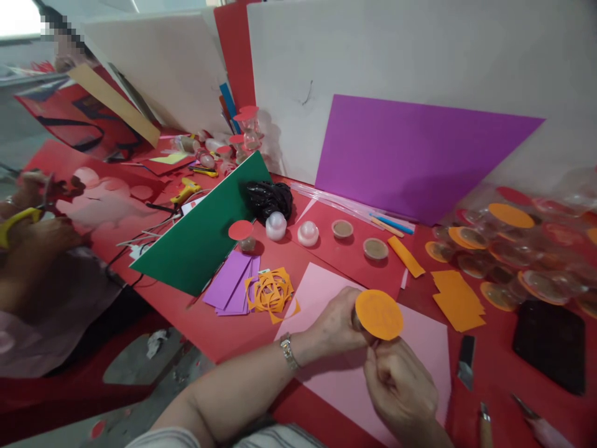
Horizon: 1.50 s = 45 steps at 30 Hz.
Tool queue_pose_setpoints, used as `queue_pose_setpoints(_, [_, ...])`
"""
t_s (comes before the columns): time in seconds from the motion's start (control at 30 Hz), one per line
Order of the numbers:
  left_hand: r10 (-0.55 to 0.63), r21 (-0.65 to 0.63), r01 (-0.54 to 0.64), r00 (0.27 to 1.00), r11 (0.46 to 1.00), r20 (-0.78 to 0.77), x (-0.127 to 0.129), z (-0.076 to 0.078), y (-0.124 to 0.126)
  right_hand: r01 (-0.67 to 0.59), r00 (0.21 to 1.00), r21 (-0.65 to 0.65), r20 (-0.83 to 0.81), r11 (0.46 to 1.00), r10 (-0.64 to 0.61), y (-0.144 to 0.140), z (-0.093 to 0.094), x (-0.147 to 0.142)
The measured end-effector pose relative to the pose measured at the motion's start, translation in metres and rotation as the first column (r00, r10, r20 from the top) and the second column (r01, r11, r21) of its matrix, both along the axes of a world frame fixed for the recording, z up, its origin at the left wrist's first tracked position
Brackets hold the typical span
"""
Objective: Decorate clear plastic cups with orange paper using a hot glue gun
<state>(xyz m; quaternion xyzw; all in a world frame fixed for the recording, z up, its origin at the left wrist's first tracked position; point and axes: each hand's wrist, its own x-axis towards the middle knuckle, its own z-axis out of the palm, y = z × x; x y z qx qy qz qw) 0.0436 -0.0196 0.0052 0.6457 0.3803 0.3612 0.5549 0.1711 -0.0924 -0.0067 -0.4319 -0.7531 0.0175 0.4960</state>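
My left hand [338,323] grips a small clear cup whose top is covered by an orange paper disc [379,314]. A watch sits on that wrist. My right hand [398,382] is closed just below the disc, its fingertips pinching at the disc's lower edge. Both hands hover over a pink paper sheet [326,292] lying on the red table [224,330].
Orange cut-out scraps [272,292], purple strips [231,283] and a green sheet [205,233] lie to the left. Orange squares [457,298], several lidded cups [513,249], a black pad [550,345] and a knife [465,361] are right. Another person's hands with yellow scissors [18,221] work far left.
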Motion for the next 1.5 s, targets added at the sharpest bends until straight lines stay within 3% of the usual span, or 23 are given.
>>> queue_pose_setpoints(0.37, [0.021,0.021,-0.020,0.999,1.000,-0.032,0.002,-0.019,0.000,0.003,1.000,0.012,0.024,1.000,-0.003,0.001,0.006,-0.001])
queue_pose_setpoints(1.0, [0.028,-0.040,-0.032,0.996,0.999,-0.090,0.002,-0.011,-0.001,0.011,1.000,0.030,0.025,1.000,-0.012,0.002,0.001,-0.001])
queue_pose_setpoints(1.5, [0.028,0.017,-0.027,0.994,1.000,-0.104,0.001,-0.007,0.001,-0.011,1.000,0.018,-0.006,1.000,0.011,0.000,0.013,-0.001])
